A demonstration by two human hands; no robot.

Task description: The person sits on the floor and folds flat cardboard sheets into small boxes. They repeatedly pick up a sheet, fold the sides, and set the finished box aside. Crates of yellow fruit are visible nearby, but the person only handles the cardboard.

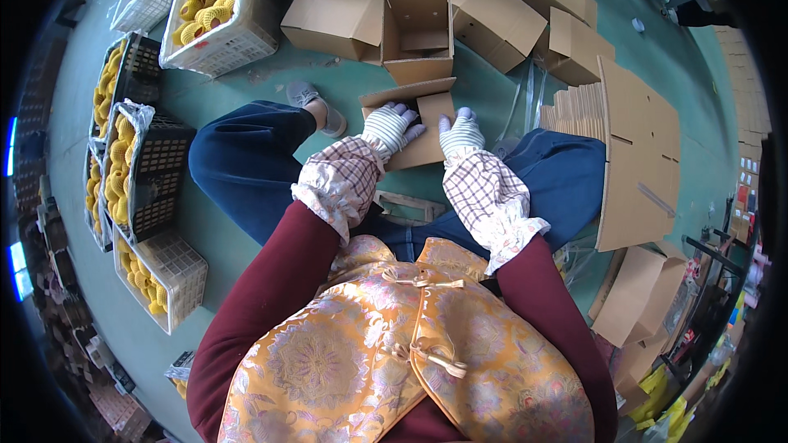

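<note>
A brown cardboard box (418,151) stands between my knees, with one flap (406,91) raised along its far side. My left hand (390,128), in a striped knit glove with lilac fingertips, holds the box at its left side; the thumb lies over the dark opening. At the right side my right hand (462,132), gloved the same way, grips the wall with the thumb on the near face and the fingers at the outer edge. What the box holds inside is hidden. Just beyond it an open cardboard box (418,67) shows a bare inner bottom.
More cardboard boxes (335,15) lie beyond, others (498,18) to the right. A stack of flattened cartons (640,154) leans by my right knee. Left are a white crate (246,43) and black crates (163,178) of fruit in yellow foam nets. Clear plastic strips (529,92) trail on the floor.
</note>
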